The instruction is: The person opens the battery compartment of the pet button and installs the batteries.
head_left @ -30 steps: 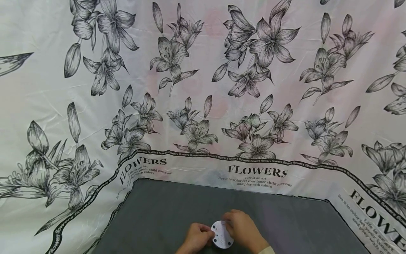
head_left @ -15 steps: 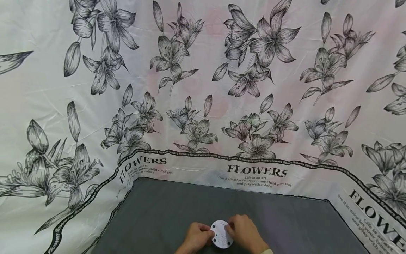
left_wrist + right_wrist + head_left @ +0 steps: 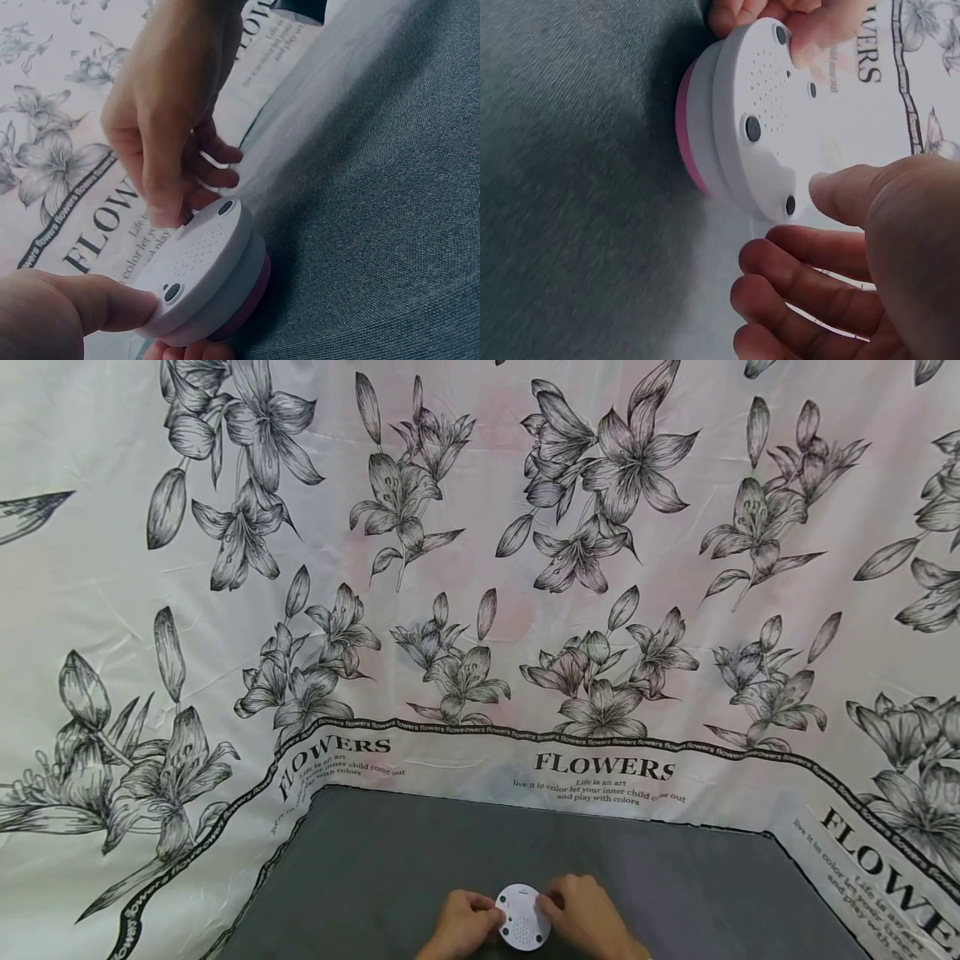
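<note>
A round white device (image 3: 522, 917) with a perforated patch and several dark round feet is held between both hands, its flat footed face toward the head camera. In the right wrist view its side (image 3: 703, 124) shows a pale grey band and a pink layer. My left hand (image 3: 463, 923) pinches the left rim, thumb on the white face and fingers beneath, as the left wrist view shows. At the opposite rim, my right hand (image 3: 585, 914) has its thumb on the edge of the face and its index finger close under the rim; the other fingers are loosely curled.
A dark grey cloth-covered surface (image 3: 420, 843) lies under the hands. White sheeting (image 3: 465, 760) with black flower prints and lettering rises behind it and along both sides. A dark object (image 3: 300, 10) shows at the top edge of the left wrist view.
My right hand has come down from the upper right rim of the device to its right side. The left hand keeps its pinch, and the device has hardly moved.
</note>
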Available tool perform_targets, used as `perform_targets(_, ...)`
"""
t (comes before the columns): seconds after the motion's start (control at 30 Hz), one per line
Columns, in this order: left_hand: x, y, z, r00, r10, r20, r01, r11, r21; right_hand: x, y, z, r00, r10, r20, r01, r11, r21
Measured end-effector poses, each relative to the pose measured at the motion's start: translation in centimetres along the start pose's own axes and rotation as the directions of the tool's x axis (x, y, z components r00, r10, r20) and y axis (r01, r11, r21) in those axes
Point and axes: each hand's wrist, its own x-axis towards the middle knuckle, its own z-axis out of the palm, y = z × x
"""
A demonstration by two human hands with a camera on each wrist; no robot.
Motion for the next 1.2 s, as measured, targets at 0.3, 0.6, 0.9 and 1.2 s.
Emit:
perform_targets(0.3,-0.1,-0.1,0.0,0.999,0.048,0.01,-0.048,0.999,-0.016,-0.1,5.0,1.5,0.987,-0.027,0.161,0.006,0.992,0.126)
perform_targets(0.6,-0.2,0.1,0.0,0.998,0.065,0.008,-0.064,0.997,-0.045,-0.7,5.4,2.6,0.971,0.036,0.237,-0.109,0.947,0.301)
perform_targets(0.9,0.3,2.1,0.1,0.999,-0.035,0.007,0.035,0.988,-0.149,-2.8,1.7,0.7,0.974,0.213,0.074,-0.221,0.832,0.509)
perform_targets(1.2,0.2,4.6,0.1,0.998,-0.048,-0.044,0.038,0.977,-0.212,-2.3,0.3,-0.5,0.968,0.251,0.02,-0.21,0.762,0.613)
